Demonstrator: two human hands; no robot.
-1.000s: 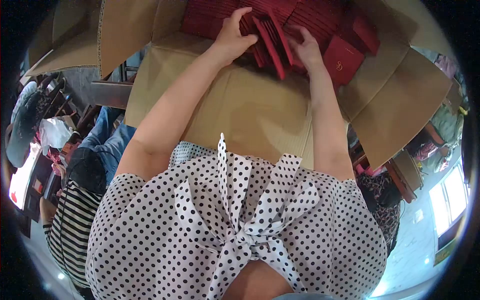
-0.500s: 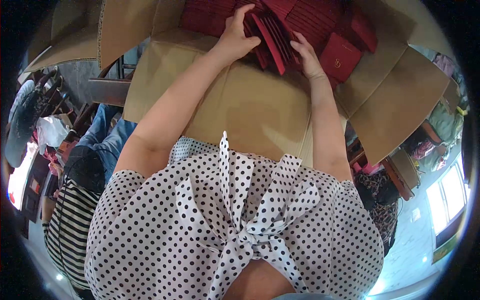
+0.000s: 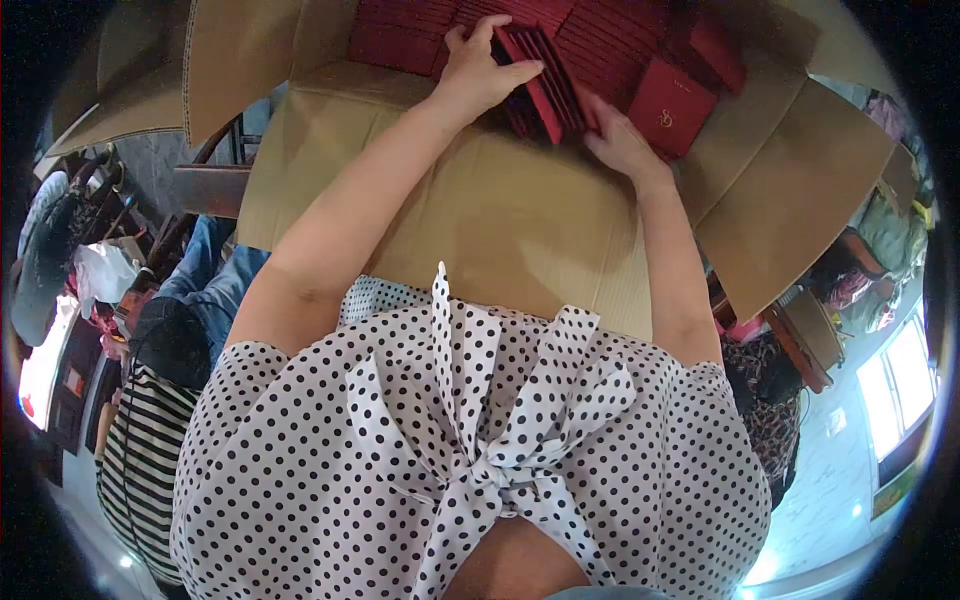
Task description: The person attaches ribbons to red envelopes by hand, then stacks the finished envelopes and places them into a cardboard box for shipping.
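A bundle of flat red cases (image 3: pixel 540 85), their edges fanned slightly apart, stands tilted at the near side of a big cardboard box. My left hand (image 3: pixel 484 68) grips its left side, thumb across the top edge and fingers behind. My right hand (image 3: pixel 622 145) is at the bundle's lower right, fingertips pressed against it and partly hidden. Right of the bundle lies a red case with a gold monogram (image 3: pixel 672 108). Rows of similar red cases (image 3: pixel 610 40) fill the box behind my hands.
The cardboard box's near flap (image 3: pixel 470 215) slopes toward me, with side flaps at left (image 3: pixel 235 65) and right (image 3: pixel 790 190). A person in a striped top (image 3: pixel 150 450) sits at left beside a dark wooden chair (image 3: pixel 208 188). Wooden furniture and bags stand at right.
My right hand has slid down and outward along the bundle's right side. My left hand stays on the bundle, its thumb further over the top, and the fanned cases have drawn closer together.
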